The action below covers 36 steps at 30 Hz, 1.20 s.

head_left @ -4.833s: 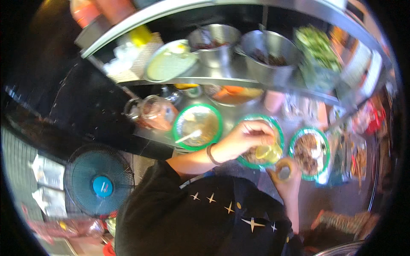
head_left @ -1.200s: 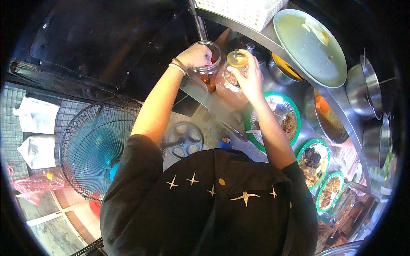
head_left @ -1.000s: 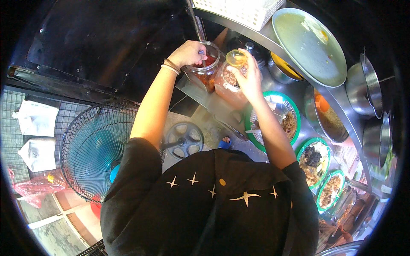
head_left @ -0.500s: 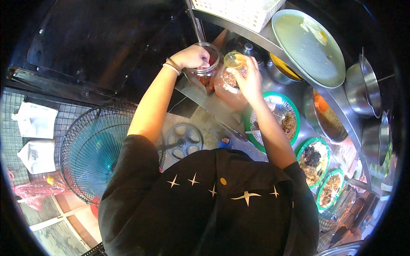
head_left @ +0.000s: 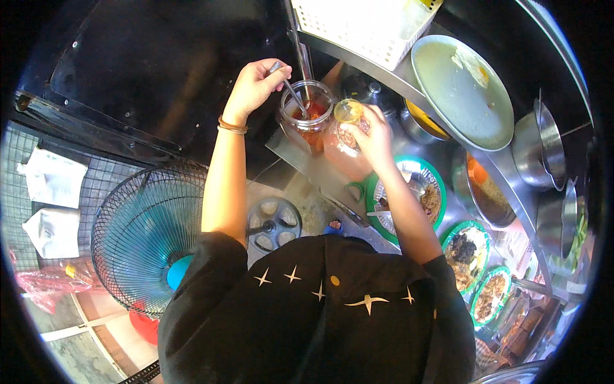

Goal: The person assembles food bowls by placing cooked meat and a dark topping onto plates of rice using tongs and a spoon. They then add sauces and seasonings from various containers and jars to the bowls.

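Observation:
My left hand (head_left: 257, 88) grips the handle of a metal spoon (head_left: 295, 95), fingers pinched round it. The spoon slants down into an open clear jar (head_left: 289, 134) with a dark red, chunky sauce inside. In my right hand (head_left: 373, 136) is a small, round yellowish cup (head_left: 348, 110), its contents hard to make out. My right fingers wrap its near side, above a second clear jar (head_left: 345, 157) of pinkish stuff, standing against the first. Part of that jar's top is hidden by the hand and cup.
Green-rimmed plates of food (head_left: 436, 173) line the right side of the metal counter. A large pale plate (head_left: 465, 96) sits on the raised shelf (head_left: 358, 54) beside a white basket (head_left: 358, 25). Steel pots (head_left: 537, 153) stand far right; a fan (head_left: 141, 237) is at left.
My left hand was down in the red sauce jar's mouth; it has risen up and left, and the spoon now shows. My right hand keeps the cup near the same place.

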Available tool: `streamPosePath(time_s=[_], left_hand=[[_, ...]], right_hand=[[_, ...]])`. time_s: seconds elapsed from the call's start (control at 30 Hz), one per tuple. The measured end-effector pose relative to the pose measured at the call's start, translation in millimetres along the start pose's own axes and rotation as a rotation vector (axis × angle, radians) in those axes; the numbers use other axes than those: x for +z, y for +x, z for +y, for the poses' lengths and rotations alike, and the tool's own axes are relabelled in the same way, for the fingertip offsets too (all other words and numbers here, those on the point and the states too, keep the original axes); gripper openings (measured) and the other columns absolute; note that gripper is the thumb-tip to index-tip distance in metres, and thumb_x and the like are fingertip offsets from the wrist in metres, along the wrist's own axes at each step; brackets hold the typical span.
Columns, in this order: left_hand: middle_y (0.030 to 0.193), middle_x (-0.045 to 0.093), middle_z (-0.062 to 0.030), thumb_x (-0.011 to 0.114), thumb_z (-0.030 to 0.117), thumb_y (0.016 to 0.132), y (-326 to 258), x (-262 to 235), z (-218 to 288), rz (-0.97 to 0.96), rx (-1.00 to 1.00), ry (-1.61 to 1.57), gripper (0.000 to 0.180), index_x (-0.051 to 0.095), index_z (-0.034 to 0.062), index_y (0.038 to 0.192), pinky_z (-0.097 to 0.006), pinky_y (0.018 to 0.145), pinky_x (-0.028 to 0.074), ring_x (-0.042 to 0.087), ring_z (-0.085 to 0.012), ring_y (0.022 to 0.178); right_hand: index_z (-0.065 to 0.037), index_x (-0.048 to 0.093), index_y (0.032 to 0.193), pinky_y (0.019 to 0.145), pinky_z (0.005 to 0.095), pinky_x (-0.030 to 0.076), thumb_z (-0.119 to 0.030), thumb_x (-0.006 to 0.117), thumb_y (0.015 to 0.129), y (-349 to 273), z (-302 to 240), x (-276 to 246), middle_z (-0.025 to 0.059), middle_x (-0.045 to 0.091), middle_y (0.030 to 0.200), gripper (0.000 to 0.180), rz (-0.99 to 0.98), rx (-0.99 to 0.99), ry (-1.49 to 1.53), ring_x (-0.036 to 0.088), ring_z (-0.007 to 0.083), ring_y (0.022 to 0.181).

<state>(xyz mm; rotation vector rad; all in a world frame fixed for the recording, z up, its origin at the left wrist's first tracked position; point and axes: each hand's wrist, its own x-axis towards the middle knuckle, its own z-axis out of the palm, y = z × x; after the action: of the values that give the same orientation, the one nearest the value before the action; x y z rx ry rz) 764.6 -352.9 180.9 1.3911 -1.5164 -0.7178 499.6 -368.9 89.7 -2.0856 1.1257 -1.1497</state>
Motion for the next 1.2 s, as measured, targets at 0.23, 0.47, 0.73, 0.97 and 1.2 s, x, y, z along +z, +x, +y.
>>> streamPosePath(time_s=[0.23, 0.47, 0.73, 0.97, 1.2], left_hand=[[0.056, 0.058, -0.0001, 0.066, 0.022, 0.085, -3.9, -2.9, -1.4, 0.23, 0.001, 0.101, 0.024, 0.065, 0.0019, 0.074, -0.023, 0.052, 0.04, 0.05, -0.005, 0.053], [0.055, 0.058, 0.0005, 0.066, 0.022, 0.085, 4.0, -14.2, 21.0, 0.317, 0.037, 0.116, 0.025, 0.064, 0.0019, 0.071, -0.022, 0.05, 0.039, 0.051, -0.0037, 0.052], [0.059, 0.059, 0.0005, 0.065, 0.021, 0.086, 4.5, -5.8, 86.4, 0.347, 0.169, 0.182, 0.022, 0.067, 0.0013, 0.079, -0.02, 0.052, 0.04, 0.052, -0.0041, 0.055], [0.076, 0.062, -0.0103, 0.067, 0.008, 0.079, -51.2, 23.6, 127.6, 0.114, 0.595, 0.475, 0.008, 0.063, 0.0016, 0.082, -0.03, 0.061, 0.047, 0.058, -0.0213, 0.065], [0.075, 0.062, -0.0101, 0.067, 0.003, 0.076, -66.9, 25.6, 121.0, 0.199, 0.689, 0.463, 0.006, 0.062, 0.0011, 0.079, -0.031, 0.062, 0.047, 0.059, -0.0238, 0.066]], right_hand=[[-0.006, 0.061, 0.114, 0.087, 0.0397, 0.045, -0.029, 0.076, 0.071, 3.7, -10.7, -0.7, 0.0121, 0.057, 0.107, 0.051, -0.117, -0.016, -0.029, 0.056, 0.0312, 0.101], [-0.013, 0.065, 0.11, 0.076, 0.0371, 0.049, -0.035, 0.076, 0.069, 21.5, -22.8, 2.5, 0.0054, 0.061, 0.096, 0.048, -0.137, -0.027, -0.19, 0.061, 0.0282, 0.089], [0.0, 0.062, 0.109, 0.081, 0.0354, 0.049, -0.018, 0.078, 0.072, 39.1, -17.8, 34.1, 0.0132, 0.058, 0.096, 0.044, -0.111, 0.108, 0.198, 0.061, 0.0271, 0.089], [-0.002, 0.063, 0.11, 0.084, 0.0307, 0.048, -0.011, 0.075, 0.078, 38.7, -26.6, 44.0, 0.0064, 0.055, 0.102, 0.035, 0.026, 0.27, 0.771, 0.06, 0.0174, 0.095], [-0.003, 0.063, 0.112, 0.086, 0.0307, 0.047, -0.012, 0.076, 0.078, 40.5, -21.5, 43.3, 0.0063, 0.055, 0.102, 0.038, 0.057, 0.254, 0.728, 0.059, 0.0174, 0.095]])
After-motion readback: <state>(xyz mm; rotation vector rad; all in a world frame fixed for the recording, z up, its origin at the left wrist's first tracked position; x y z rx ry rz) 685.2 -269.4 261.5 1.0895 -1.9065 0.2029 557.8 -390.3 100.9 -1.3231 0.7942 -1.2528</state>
